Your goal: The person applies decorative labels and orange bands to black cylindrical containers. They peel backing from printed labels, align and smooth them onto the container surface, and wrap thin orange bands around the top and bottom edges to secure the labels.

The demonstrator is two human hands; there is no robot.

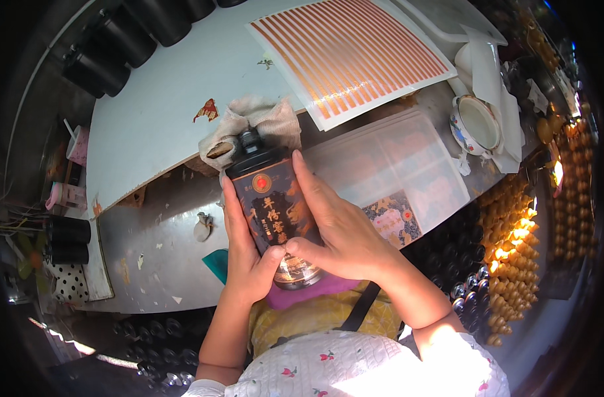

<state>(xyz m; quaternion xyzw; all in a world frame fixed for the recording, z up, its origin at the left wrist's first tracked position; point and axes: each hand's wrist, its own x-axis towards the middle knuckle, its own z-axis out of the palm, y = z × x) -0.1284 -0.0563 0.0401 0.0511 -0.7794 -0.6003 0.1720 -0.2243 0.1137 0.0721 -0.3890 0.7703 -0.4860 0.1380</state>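
A dark bottle (275,208) with a narrow black neck, a red and gold seal and gold lettering is held between both my hands over the near edge of the table. My left hand (245,245) presses along its left side, thumb on the lower front. From the right, my right hand (331,228) wraps its other side, fingers reaching up to the shoulder and thumb also low on the front. The bottle's neck points away from me, in front of a crumpled beige cloth (275,119). The backs of the bottle and most fingertips are hidden.
A sheet of orange strips (355,53) lies on the pale board (163,99). Clear plastic sheets (407,155) with a printed label (393,218) are at right, near an enamel mug (474,126). Black bottles (123,33) stand far left; gold bottles (513,251) stand below right.
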